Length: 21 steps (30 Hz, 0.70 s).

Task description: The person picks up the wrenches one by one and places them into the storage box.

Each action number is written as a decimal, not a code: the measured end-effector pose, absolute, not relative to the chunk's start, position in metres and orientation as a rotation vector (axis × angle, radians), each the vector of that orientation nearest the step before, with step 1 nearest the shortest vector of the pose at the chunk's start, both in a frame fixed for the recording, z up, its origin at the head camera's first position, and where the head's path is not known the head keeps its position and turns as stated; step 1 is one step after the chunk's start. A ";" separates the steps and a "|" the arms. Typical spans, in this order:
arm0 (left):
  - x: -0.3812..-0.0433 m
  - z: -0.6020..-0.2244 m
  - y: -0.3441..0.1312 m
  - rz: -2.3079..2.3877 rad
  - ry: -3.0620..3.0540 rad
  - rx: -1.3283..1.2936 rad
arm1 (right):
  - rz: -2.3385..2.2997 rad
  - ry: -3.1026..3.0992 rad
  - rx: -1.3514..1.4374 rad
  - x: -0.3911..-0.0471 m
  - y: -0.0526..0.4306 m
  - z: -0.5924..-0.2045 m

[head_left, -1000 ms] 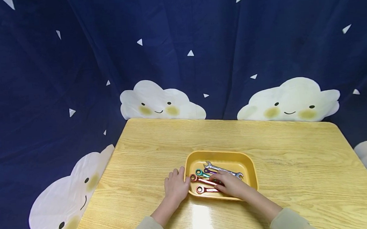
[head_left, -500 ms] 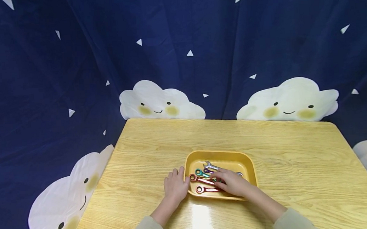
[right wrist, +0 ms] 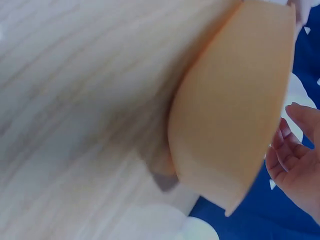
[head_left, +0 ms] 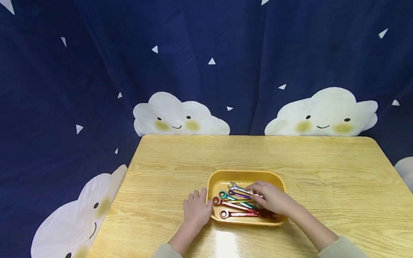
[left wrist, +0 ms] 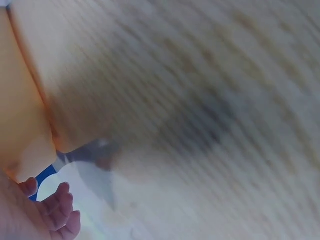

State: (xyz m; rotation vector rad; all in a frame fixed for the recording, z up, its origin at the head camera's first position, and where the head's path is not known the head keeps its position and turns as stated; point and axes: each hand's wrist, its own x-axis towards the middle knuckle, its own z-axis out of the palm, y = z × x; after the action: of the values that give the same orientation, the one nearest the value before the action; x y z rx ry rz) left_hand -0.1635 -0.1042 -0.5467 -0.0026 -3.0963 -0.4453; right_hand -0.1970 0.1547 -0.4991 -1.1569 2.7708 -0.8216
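A yellow plastic tray (head_left: 246, 171) on the table holds several metal wrenches. In it lie a silver open-ended wrench (head_left: 237, 187), a purple wrench (head_left: 238, 194), a teal ratchet wrench (head_left: 223, 194) and a gold shaft (head_left: 238, 201). Two red ratchet wrenches (head_left: 234, 214) are nearer the front. My right hand (head_left: 274, 196) reaches over the right side, its thumb and fingertips apart at the silver wrench, whose far end it hides. My left hand (head_left: 197, 209) rests beside the left wall with its thumb at the rim; its fingers (left wrist: 62, 202) are loosely bent.
The wooden table (head_left: 172, 159) extends around the tray on all sides. Behind it and to the left hangs a dark blue curtain (head_left: 187, 58) printed with white clouds (head_left: 327, 112) and small triangles.
My right hand has moved back and right, from over the red and teal wrenches to the silver one, uncovering the red wrenches' shafts. My left hand stays at the tray's left side.
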 end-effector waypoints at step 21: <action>-0.185 -0.501 -0.112 -0.314 -3.297 -0.046 | -0.835 3.263 -1.081 -0.220 0.218 -0.442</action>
State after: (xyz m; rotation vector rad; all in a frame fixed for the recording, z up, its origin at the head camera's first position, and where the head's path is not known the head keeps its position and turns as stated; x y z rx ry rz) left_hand -0.1846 -0.1121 -0.5011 -0.0456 -3.2974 -0.3142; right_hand -0.2202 0.2184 -0.4421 -1.0810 3.2625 -0.8349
